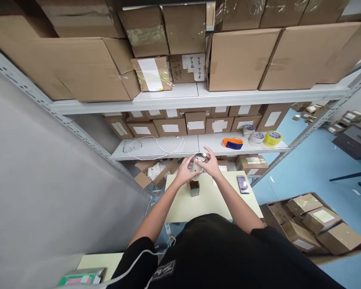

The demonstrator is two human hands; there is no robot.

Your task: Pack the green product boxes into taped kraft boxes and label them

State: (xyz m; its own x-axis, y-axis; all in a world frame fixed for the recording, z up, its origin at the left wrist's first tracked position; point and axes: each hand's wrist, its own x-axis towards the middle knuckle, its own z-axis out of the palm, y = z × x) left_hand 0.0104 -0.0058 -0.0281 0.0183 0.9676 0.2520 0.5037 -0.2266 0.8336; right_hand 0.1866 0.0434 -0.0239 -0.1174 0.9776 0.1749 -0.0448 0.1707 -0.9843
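Between my two hands, over the pale table (pixel 180 208), is a small clear cup-like container (pixel 197 165) with a shiny silvery top. My left hand (pixel 185 170) wraps its left side and lower part. My right hand (pixel 211 163) closes round the upper right side, fingers at the rim. Whether the silvery part is a separate lid, I cannot tell. Just below the hands, a small green and brown box (pixel 194 188) stands upright on the table, its top open. A phone (pixel 243 184) lies near the table's right edge.
The shelf (pixel 195 142) ahead carries tape rolls (pixel 256 137), an orange and blue band (pixel 232 143) and a white cable (pixel 165 151). Cardboard boxes (pixel 243 60) fill the rack. A large carton of boxes (pixel 315 224) stands at right; a grey wall (pixel 48 172) at left.
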